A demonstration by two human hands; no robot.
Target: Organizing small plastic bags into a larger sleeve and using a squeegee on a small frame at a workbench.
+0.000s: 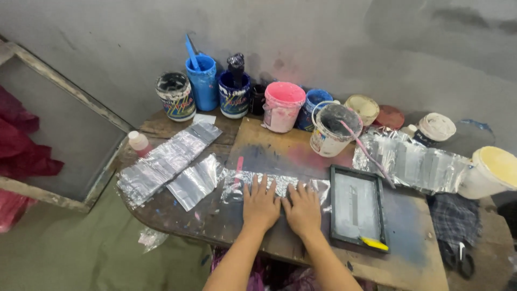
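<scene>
My left hand (261,205) and my right hand (302,209) lie flat, palms down and fingers spread, side by side on a strip of crinkled silver foil (237,183) spread across the stained wooden table (177,215). Neither hand grips anything. Just right of my right hand lies a small dark-framed printing screen (357,207) with a yellow scraper (374,243) at its lower edge. A pink stick (238,163) rests on the foil's left part.
More foil sheets lie to the left (167,161) and at the right (414,161). Paint tubs line the back: blue (203,82), pink (282,106), a white one with a stick (332,128), a cream bucket (493,171). A small bottle (139,143) stands left.
</scene>
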